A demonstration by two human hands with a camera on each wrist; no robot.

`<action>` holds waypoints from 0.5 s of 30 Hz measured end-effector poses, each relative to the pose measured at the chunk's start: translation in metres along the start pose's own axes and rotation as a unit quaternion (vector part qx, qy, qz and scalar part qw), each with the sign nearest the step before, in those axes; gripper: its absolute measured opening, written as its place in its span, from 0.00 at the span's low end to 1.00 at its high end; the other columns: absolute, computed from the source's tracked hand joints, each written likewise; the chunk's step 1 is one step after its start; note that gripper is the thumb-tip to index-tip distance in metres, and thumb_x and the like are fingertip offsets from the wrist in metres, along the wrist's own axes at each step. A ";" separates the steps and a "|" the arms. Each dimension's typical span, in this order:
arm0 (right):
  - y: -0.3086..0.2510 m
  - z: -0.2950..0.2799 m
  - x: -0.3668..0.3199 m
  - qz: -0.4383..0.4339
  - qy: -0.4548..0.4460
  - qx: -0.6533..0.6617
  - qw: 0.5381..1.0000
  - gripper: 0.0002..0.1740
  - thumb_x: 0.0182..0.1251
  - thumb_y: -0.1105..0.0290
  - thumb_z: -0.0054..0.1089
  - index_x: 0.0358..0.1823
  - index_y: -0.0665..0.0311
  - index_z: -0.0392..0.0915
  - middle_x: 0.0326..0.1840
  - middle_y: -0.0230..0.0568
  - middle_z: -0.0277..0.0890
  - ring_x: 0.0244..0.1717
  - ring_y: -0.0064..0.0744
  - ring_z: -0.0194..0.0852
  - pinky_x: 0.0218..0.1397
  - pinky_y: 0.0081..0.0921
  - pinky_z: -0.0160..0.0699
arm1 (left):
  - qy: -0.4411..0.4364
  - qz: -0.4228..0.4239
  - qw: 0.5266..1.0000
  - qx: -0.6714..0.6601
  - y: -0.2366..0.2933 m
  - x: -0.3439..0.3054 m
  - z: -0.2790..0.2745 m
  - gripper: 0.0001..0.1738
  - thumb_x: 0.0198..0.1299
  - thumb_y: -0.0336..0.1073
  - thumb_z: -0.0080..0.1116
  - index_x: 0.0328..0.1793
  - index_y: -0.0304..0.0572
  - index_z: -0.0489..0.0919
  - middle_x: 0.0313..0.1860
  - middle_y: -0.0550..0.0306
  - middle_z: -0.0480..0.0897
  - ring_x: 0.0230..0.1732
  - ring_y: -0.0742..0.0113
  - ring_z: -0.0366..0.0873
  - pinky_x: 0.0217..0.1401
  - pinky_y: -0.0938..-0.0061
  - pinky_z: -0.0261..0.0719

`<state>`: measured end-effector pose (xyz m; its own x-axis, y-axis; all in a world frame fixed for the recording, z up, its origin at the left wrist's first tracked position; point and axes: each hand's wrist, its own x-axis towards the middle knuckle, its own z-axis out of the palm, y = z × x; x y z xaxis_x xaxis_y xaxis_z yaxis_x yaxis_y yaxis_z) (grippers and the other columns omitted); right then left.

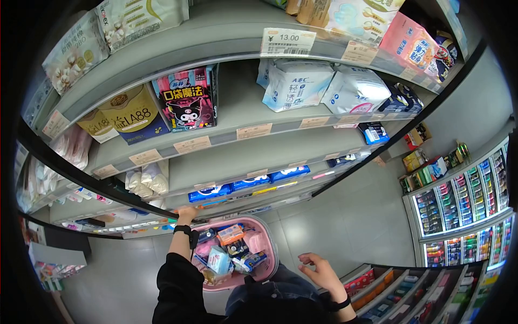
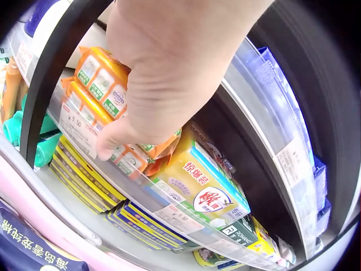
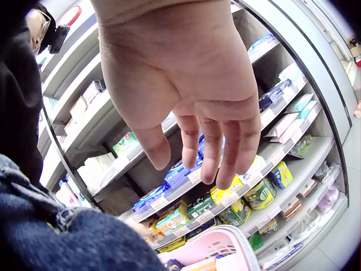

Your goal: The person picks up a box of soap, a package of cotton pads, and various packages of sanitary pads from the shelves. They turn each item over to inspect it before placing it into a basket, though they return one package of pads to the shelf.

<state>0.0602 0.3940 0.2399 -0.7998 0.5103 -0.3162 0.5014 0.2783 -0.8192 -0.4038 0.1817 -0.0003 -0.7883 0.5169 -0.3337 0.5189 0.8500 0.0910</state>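
In the left wrist view my left hand [image 2: 163,73] is at a low shelf, over orange packs [image 2: 101,73]. Its thumb lies by the price strip [image 2: 79,129]; the other fingers are hidden, so a grip cannot be made out. The head view has this hand [image 1: 186,215] at the shelf edge, just beyond the pink basket [image 1: 274,245], which holds several packs, one of them orange [image 1: 230,234]. My right hand [image 1: 322,274] hangs right of the basket, empty, its fingers loosely bent. The right wrist view shows that palm [image 3: 186,84] with fingers spread apart.
A yellow box [image 2: 197,175] sits beside the orange packs. Higher shelves carry white ABC packs [image 1: 299,83] and a black and pink box [image 1: 186,100]. A black curved frame edge [image 2: 45,73] crosses in front of the shelf. Another display rack [image 1: 410,291] stands at lower right.
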 end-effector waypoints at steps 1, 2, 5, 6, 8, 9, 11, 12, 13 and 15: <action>0.000 0.000 -0.001 0.004 -0.004 -0.007 1.000 0.18 0.63 0.66 0.64 0.51 0.67 0.77 0.44 0.47 0.82 0.48 0.38 0.81 0.49 0.30 0.78 | -0.014 -0.012 1.000 -0.001 0.000 0.000 -0.001 0.24 0.58 0.59 0.55 0.54 0.57 0.83 0.52 0.50 0.84 0.54 0.48 0.81 0.54 0.55 0.78; 0.000 -0.001 -0.002 0.003 -0.002 -0.007 1.000 0.18 0.63 0.66 0.64 0.51 0.67 0.77 0.44 0.47 0.82 0.48 0.38 0.81 0.49 0.30 0.78 | -0.029 -0.025 0.999 -0.002 0.000 0.000 0.000 0.28 0.58 0.64 0.55 0.55 0.56 0.83 0.55 0.49 0.82 0.57 0.49 0.79 0.57 0.56 0.77; 0.001 -0.001 -0.005 -0.006 0.004 -0.003 1.000 0.18 0.62 0.67 0.65 0.52 0.67 0.77 0.44 0.48 0.81 0.48 0.39 0.81 0.50 0.30 0.78 | 0.029 -0.010 1.000 -0.005 0.001 -0.005 0.003 0.25 0.57 0.58 0.58 0.53 0.52 0.84 0.51 0.47 0.84 0.51 0.46 0.82 0.54 0.56 0.79; 0.001 -0.001 -0.006 -0.004 0.005 0.001 1.000 0.18 0.62 0.67 0.65 0.52 0.67 0.77 0.45 0.48 0.81 0.48 0.40 0.81 0.51 0.30 0.77 | 0.029 -0.011 1.000 -0.005 0.002 -0.007 0.003 0.25 0.57 0.58 0.58 0.53 0.52 0.84 0.51 0.47 0.84 0.51 0.46 0.82 0.54 0.56 0.79; 0.001 -0.001 -0.007 -0.002 0.004 0.006 1.000 0.18 0.62 0.67 0.65 0.52 0.67 0.77 0.45 0.48 0.81 0.48 0.40 0.81 0.52 0.31 0.77 | 0.009 -0.055 0.998 0.027 0.008 -0.016 0.003 0.23 0.52 0.49 0.63 0.53 0.52 0.83 0.51 0.45 0.84 0.54 0.45 0.79 0.60 0.47 0.72; 0.002 0.000 -0.008 -0.012 0.005 0.004 1.000 0.19 0.62 0.67 0.65 0.52 0.67 0.77 0.45 0.48 0.81 0.49 0.40 0.81 0.52 0.31 0.77 | 0.008 -0.057 0.998 0.027 0.014 -0.027 -0.002 0.23 0.52 0.49 0.63 0.53 0.52 0.83 0.51 0.45 0.84 0.54 0.45 0.79 0.60 0.47 0.72; 0.000 -0.001 -0.007 -0.023 0.006 0.002 1.000 0.19 0.62 0.67 0.65 0.52 0.67 0.77 0.45 0.49 0.81 0.49 0.41 0.81 0.52 0.31 0.77 | 0.108 -0.046 0.993 0.023 0.029 -0.053 -0.011 0.25 0.48 0.44 0.65 0.51 0.38 0.82 0.55 0.37 0.79 0.62 0.43 0.71 0.70 0.51 0.62; -0.002 -0.001 -0.007 -0.023 0.002 0.001 1.000 0.19 0.62 0.67 0.65 0.52 0.67 0.77 0.45 0.48 0.81 0.49 0.41 0.80 0.52 0.31 0.77 | 0.122 -0.059 0.990 -0.031 0.037 -0.065 -0.011 0.33 0.45 0.37 0.67 0.60 0.35 0.75 0.68 0.35 0.66 0.73 0.40 0.56 0.76 0.47 0.49; -0.004 -0.001 -0.008 -0.023 -0.001 0.001 1.000 0.19 0.62 0.67 0.64 0.53 0.67 0.77 0.45 0.48 0.81 0.49 0.41 0.80 0.52 0.32 0.77 | 0.120 -0.059 0.990 -0.031 0.045 -0.079 -0.009 0.33 0.45 0.37 0.67 0.60 0.35 0.75 0.68 0.35 0.66 0.73 0.40 0.56 0.76 0.47 0.49; -0.006 -0.002 -0.009 -0.016 -0.001 0.000 1.000 0.18 0.63 0.67 0.64 0.52 0.66 0.77 0.45 0.45 0.82 0.49 0.37 0.80 0.51 0.30 0.76 | 0.288 0.010 0.943 -0.165 0.059 -0.111 -0.005 0.39 0.44 0.32 0.67 0.66 0.36 0.67 0.73 0.35 0.56 0.76 0.36 0.48 0.77 0.46 0.48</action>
<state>0.0645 0.3892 0.2484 -0.8154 0.5005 -0.2909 0.4765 0.2948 -0.8283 -0.2875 0.1755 0.0470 -0.8778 0.4218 0.2272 0.4791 0.7756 0.4109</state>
